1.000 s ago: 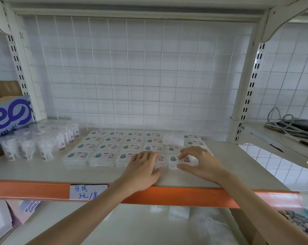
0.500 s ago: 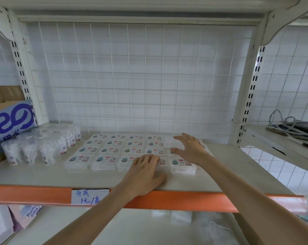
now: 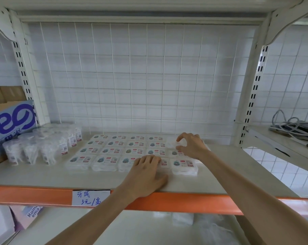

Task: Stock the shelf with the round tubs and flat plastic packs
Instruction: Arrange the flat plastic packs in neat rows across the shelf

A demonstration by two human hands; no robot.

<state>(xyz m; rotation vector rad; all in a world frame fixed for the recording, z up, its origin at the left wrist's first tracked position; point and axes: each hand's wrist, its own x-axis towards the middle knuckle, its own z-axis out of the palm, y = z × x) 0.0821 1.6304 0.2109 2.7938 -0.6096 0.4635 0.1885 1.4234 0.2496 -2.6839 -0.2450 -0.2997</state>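
Right hand [image 3: 192, 145] has curled round a flat pack [image 3: 171, 144] — rear row.

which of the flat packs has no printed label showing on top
The plain pack pinched by the right hand near the grid's back right: its top is blank white, while the other flat packs show printed labels.
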